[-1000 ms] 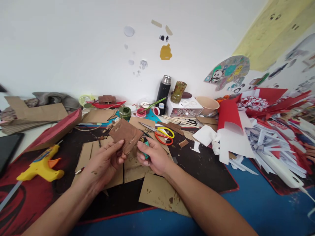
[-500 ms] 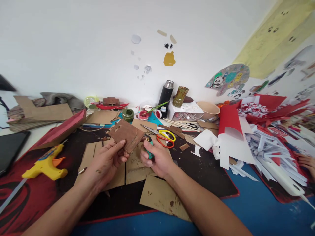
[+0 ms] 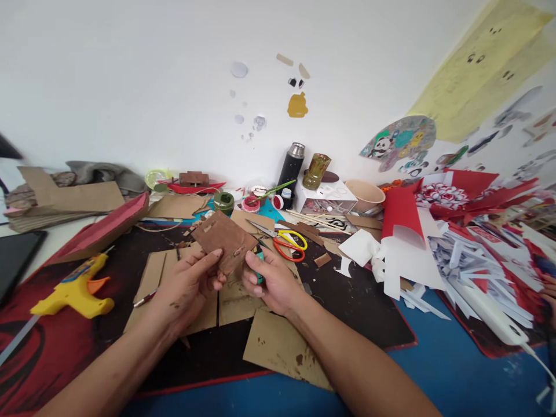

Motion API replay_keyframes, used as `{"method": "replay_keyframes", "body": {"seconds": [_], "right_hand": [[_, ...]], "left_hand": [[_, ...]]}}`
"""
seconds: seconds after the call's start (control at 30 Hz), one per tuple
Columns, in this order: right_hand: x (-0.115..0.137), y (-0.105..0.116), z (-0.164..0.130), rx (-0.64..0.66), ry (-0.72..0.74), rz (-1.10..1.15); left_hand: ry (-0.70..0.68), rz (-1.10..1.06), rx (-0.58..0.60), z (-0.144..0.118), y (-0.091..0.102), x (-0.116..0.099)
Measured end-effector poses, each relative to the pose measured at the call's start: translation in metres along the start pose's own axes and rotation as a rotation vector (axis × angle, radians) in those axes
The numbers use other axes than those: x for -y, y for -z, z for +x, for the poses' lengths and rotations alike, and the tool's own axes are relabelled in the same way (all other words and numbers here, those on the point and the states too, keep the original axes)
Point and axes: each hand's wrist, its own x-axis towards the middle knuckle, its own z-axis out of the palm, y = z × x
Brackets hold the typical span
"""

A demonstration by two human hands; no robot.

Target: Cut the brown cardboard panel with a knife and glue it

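My left hand (image 3: pixel 187 285) pinches the lower edge of a brown painted cardboard piece (image 3: pixel 222 237) and holds it up above the mat. My right hand (image 3: pixel 270 281) grips a small teal lighter (image 3: pixel 259 259) right beside that piece's lower right edge. Both hands hover over flat plain cardboard sheets (image 3: pixel 232 302) lying on a dark mat (image 3: pixel 356 301). Smears of brown paint mark my left fingers.
A yellow hot glue gun (image 3: pixel 73 288) lies at left on the mat. Scissors with yellow and orange handles (image 3: pixel 286 242) lie behind my hands. A black flask (image 3: pixel 291 167), paint pots and a bowl (image 3: pixel 365 194) stand by the wall. Red and white paper scraps (image 3: pixel 438 249) pile at right.
My right hand with the lighter has drawn closer to the brown piece's edge. The view has shifted slightly; the left hand keeps its hold.
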Motion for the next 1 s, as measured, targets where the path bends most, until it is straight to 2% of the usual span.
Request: {"method": "replay_keyframes", "body": {"seconds": [0.23, 0.7, 1.0], "right_hand": [[0.001, 0.0, -0.001, 0.019, -0.038, 0.046], [0.004, 0.001, 0.0, 0.037, -0.003, 0.19], [0.007, 0.004, 0.0, 0.062, 0.012, 0.17]], "left_hand": [[-0.034, 0.002, 0.008, 0.001, 0.001, 0.002], [-0.095, 0.016, 0.034, 0.009, 0.011, 0.01], [-0.048, 0.024, 0.047, 0.01, 0.011, 0.014]]}}
